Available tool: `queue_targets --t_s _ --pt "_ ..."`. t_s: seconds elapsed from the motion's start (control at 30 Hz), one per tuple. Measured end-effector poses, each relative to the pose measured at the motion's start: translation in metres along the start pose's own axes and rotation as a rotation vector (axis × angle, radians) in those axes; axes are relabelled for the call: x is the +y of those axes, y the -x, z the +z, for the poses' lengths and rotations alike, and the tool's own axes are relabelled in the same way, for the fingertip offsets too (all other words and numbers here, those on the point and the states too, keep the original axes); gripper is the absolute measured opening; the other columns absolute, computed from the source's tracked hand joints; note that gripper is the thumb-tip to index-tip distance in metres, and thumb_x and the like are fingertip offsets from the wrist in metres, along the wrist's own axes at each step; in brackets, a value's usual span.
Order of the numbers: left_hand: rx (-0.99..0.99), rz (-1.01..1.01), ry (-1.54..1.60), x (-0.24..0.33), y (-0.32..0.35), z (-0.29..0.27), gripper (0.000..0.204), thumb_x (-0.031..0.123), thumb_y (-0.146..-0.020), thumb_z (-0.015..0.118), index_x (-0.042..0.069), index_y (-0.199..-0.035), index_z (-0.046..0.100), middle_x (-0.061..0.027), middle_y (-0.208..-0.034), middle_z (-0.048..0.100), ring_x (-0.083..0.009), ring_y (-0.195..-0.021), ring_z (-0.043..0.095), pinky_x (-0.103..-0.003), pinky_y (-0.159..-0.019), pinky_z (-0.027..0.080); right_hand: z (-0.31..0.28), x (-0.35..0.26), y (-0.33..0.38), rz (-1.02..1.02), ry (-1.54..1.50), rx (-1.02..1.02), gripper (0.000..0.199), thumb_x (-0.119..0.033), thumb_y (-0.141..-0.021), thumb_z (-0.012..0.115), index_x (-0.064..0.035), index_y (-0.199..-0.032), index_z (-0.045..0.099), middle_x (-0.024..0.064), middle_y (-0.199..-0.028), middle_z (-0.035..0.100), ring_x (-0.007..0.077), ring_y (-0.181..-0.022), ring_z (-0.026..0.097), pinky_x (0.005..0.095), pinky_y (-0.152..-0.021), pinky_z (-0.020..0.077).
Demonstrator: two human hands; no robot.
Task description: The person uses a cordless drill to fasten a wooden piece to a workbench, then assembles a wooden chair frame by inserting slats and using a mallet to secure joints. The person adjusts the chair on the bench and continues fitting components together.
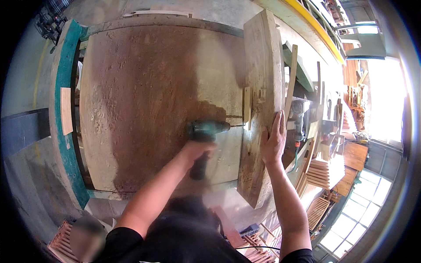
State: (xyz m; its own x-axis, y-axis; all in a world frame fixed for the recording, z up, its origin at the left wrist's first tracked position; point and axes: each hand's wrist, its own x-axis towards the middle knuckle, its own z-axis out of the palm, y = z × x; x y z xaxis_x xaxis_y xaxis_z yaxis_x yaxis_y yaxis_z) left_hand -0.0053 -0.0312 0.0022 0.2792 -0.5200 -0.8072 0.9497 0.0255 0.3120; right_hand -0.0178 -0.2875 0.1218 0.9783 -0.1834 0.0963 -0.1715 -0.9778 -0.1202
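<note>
My left hand (pixel 201 151) is closed round the handle of a green and black cordless drill (pixel 210 128). The drill lies level over a wide board (pixel 144 87) with brown, damp-looking patches, and its long thin bit points right. The bit's tip meets a small pale wood strip (pixel 247 107) on the side of a thick timber beam (pixel 258 171); whether it has entered the wood cannot be made out. The beam stands across the board's right end. My right hand (pixel 274 139) rests on the beam's top edge, fingers stretched out and thumb apart.
A green-painted beam (pixel 66 144) with a pale wood block (pixel 66 111) runs along the left end. To the right are an air tool (pixel 299 125) with a hose, stacked slats (pixel 322 173) and a yellow-edged rail (pixel 318 26). A blurred head-like shape (pixel 87 239) shows lower left.
</note>
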Motion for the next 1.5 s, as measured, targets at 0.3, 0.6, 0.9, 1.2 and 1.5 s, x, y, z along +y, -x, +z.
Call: queue_targets --t_s 0.3,0.6,0.9,1.2,1.5 --pt "0.09 0.013 0.01 0.003 -0.003 0.001 0.018 0.014 -0.081 0.084 0.01 -0.085 0.067 -0.0027 -0.069 0.063 -0.0175 -0.056 0.06 -0.035 -0.054 0.048 -0.008 -0.005 -0.004 0.066 0.012 -0.151 0.07 -0.01 -0.097 0.055 0.0101 -0.155 0.021 0.0321 -0.159 0.027 0.0459 -0.148 0.029 0.0493 -0.121 0.0264" --pt "0.064 0.017 0.041 0.015 0.004 0.006 0.019 0.012 -0.08 0.085 0.011 -0.087 0.067 -0.0022 -0.072 0.064 -0.0163 -0.058 0.06 -0.032 -0.055 0.048 -0.009 -0.002 -0.006 0.091 -0.077 -0.173 0.076 -0.007 -0.092 0.058 0.008 -0.157 0.02 0.0311 -0.16 0.026 0.0461 -0.148 0.028 0.0504 -0.12 0.0243" --pt "0.037 -0.082 0.044 0.016 0.006 -0.005 0.018 0.011 -0.08 0.084 0.009 -0.09 0.069 -0.0028 -0.075 0.067 -0.0163 -0.062 0.064 -0.032 -0.057 0.05 -0.011 0.004 -0.005 0.055 -0.13 -0.186 0.077 -0.006 -0.09 0.057 0.0107 -0.155 0.02 0.034 -0.159 0.025 0.0491 -0.148 0.026 0.0498 -0.122 0.0234" --pt "0.063 0.127 0.02 0.011 0.007 0.003 0.02 0.007 -0.079 0.084 0.008 -0.092 0.069 -0.0037 -0.081 0.069 -0.0154 -0.061 0.064 -0.03 -0.055 0.051 -0.004 0.007 -0.006 0.027 -0.171 -0.121 0.074 -0.005 -0.091 0.058 0.0095 -0.155 0.025 0.034 -0.158 0.029 0.0483 -0.147 0.029 0.049 -0.121 0.0262" --pt "0.016 0.154 0.101 0.003 0.005 -0.002 0.021 0.009 -0.079 0.084 0.008 -0.093 0.069 -0.0027 -0.082 0.069 -0.0149 -0.061 0.064 -0.03 -0.055 0.051 -0.004 0.003 -0.003 0.025 -0.169 -0.059 0.07 -0.005 -0.091 0.06 0.0082 -0.154 0.03 0.0322 -0.157 0.033 0.0469 -0.146 0.034 0.0479 -0.12 0.0296"
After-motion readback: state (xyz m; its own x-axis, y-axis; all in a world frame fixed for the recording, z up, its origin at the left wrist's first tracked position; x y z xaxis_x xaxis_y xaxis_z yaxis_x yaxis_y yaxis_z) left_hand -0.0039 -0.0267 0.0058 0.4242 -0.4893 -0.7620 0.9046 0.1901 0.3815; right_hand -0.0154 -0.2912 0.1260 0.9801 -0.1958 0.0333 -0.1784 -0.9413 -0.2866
